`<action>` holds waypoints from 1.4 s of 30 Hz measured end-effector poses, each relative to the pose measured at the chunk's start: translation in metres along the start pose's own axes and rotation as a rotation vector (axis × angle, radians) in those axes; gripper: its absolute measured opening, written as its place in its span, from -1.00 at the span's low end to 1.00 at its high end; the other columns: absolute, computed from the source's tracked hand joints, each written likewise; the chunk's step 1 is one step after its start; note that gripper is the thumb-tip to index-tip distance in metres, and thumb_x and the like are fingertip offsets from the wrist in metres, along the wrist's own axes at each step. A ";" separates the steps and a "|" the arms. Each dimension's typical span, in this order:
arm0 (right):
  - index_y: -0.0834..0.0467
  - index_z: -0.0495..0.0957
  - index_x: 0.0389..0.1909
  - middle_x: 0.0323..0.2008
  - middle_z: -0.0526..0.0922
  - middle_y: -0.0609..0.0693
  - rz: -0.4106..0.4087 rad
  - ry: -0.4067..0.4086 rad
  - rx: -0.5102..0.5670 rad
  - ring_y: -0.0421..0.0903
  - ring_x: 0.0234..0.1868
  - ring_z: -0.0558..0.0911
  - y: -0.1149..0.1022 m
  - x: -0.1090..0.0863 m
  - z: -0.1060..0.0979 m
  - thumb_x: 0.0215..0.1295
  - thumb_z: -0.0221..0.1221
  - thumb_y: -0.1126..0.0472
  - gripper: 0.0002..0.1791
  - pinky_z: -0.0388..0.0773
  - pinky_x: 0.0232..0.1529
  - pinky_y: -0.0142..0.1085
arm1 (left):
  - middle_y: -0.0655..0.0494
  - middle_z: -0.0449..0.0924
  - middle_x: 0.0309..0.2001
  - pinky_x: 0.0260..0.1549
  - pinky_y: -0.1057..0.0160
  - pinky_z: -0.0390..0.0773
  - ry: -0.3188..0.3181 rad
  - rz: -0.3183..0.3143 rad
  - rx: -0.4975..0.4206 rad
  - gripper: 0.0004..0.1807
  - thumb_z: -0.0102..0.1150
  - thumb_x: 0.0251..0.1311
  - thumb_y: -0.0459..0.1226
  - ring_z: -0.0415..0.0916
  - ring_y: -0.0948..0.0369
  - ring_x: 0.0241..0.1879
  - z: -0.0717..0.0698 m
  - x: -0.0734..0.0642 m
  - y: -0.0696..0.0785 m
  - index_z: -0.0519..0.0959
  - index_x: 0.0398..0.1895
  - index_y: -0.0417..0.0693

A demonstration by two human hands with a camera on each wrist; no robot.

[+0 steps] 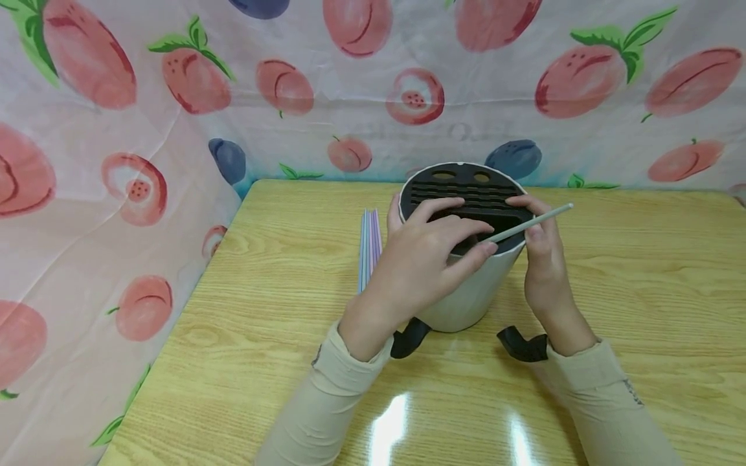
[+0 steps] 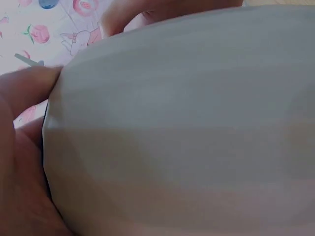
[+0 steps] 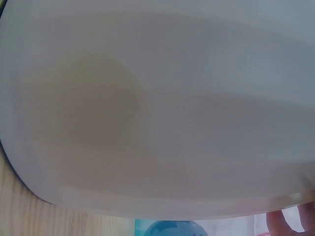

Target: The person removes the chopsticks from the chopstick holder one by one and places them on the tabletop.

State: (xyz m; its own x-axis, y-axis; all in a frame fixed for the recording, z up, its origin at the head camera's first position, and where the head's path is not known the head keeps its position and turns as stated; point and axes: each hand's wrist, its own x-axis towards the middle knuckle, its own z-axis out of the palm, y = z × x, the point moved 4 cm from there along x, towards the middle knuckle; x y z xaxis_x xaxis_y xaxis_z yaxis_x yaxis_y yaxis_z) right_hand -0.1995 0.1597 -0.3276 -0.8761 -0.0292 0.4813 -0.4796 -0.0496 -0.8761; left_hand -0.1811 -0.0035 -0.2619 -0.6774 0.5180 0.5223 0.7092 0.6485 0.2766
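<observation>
A white ribbed holder [image 1: 466, 298] with a black slotted insert [image 1: 454, 184] stands tilted on the table in the head view. My left hand [image 1: 428, 252] reaches over its top, some fingers on the insert. Its thumb and index finger pinch the lower end of a thin pale green chopstick-like stick [image 1: 542, 217]. My right hand [image 1: 542, 272] grips the holder's right rim, and the stick's upper part passes across its thumb and index finger. Both wrist views are filled mostly by the holder's side [image 2: 172, 108], [image 3: 162, 113].
Several pastel blue, pink and purple sticks [image 1: 368, 246] lie left of the holder, partly behind my left arm. A fruit-print cloth [image 1: 350, 116] hangs behind and left of the wooden table [image 1: 280, 310]. Black curved pieces [image 1: 410, 338] sit at both wrists.
</observation>
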 end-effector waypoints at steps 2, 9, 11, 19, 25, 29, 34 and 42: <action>0.22 0.28 0.14 0.24 0.13 0.11 -0.002 0.000 0.008 0.06 0.23 0.12 0.000 0.000 0.000 0.28 -0.12 -0.11 -0.43 0.08 0.14 -0.21 | 0.46 0.58 -0.25 0.18 -0.16 -0.30 -0.013 0.004 0.023 -0.70 -0.09 0.21 0.09 0.19 0.33 0.17 0.000 0.000 0.000 0.61 -0.25 0.28; 0.19 0.28 0.14 0.26 0.12 0.08 0.015 0.004 -0.006 0.04 0.25 0.09 0.001 -0.001 0.001 0.29 -0.14 -0.08 -0.47 0.02 0.17 -0.18 | 0.50 0.56 -0.38 0.18 -0.15 -0.33 -0.044 -0.013 0.043 -0.69 -0.14 0.23 0.09 0.17 0.36 0.17 -0.001 -0.001 -0.001 0.61 -0.41 0.30; 0.17 0.29 0.14 0.26 0.12 0.08 0.016 0.005 -0.015 0.04 0.26 0.08 0.001 -0.001 0.001 0.30 -0.15 -0.07 -0.49 0.00 0.18 -0.18 | 0.48 0.57 -0.38 0.18 -0.15 -0.34 -0.046 -0.017 0.031 -0.69 -0.13 0.23 0.08 0.17 0.36 0.17 -0.001 -0.001 -0.001 0.61 -0.42 0.28; 0.16 0.27 0.15 0.24 0.11 0.08 0.007 0.007 -0.078 0.00 0.26 0.06 0.001 -0.003 0.000 0.34 -0.24 0.01 -0.54 -0.04 0.19 -0.20 | 0.47 0.57 -0.29 0.19 -0.14 -0.34 -0.059 -0.042 -0.055 -0.70 -0.13 0.24 0.06 0.17 0.38 0.17 -0.001 -0.002 -0.004 0.62 -0.35 0.26; 0.13 0.24 0.16 0.25 0.08 0.06 0.020 -0.013 -0.116 0.00 0.25 0.07 0.001 -0.004 0.002 0.36 -0.28 0.03 -0.55 0.02 0.19 -0.25 | 0.36 0.58 -0.24 0.22 -0.03 -0.17 0.061 -0.040 -0.177 -0.76 -0.02 0.22 -0.03 0.31 0.37 0.06 -0.010 -0.002 -0.010 0.64 -0.32 0.15; 0.11 0.23 0.17 0.25 0.08 0.04 0.033 -0.013 -0.160 -0.01 0.24 0.09 0.001 -0.004 0.002 0.36 -0.31 0.03 -0.56 0.03 0.21 -0.24 | 0.25 0.60 -0.27 0.16 0.25 0.12 0.158 0.020 -0.311 -0.80 0.04 0.21 -0.14 0.40 0.38 -0.08 -0.020 -0.002 -0.014 0.64 -0.33 0.01; 0.12 0.22 0.17 0.25 0.08 0.06 0.024 -0.018 -0.143 0.00 0.24 0.09 0.000 -0.004 0.002 0.35 -0.30 0.04 -0.56 0.01 0.21 -0.24 | 0.20 0.58 -0.37 -0.28 0.45 0.44 0.190 0.050 -0.589 -0.82 0.02 0.23 -0.26 0.46 0.41 -0.33 -0.030 -0.004 -0.020 0.61 -0.31 -0.12; 0.13 0.24 0.17 0.24 0.11 0.04 0.011 -0.016 -0.128 0.01 0.23 0.10 0.000 -0.004 0.003 0.35 -0.27 0.03 -0.55 0.02 0.20 -0.22 | -0.02 0.59 -0.38 -0.37 0.24 0.56 0.331 0.034 -0.848 -0.73 -0.05 0.26 -0.25 0.54 0.22 -0.35 -0.050 -0.011 -0.028 0.55 -0.29 -0.31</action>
State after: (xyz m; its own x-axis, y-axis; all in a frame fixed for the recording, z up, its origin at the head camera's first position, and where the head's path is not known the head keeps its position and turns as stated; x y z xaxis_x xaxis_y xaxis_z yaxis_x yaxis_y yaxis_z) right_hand -0.1961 0.1568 -0.3292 -0.8809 -0.0450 0.4712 -0.4734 0.0790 -0.8773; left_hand -0.1842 -0.0549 -0.2350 -0.6555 0.2576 0.7099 0.7225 -0.0598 0.6888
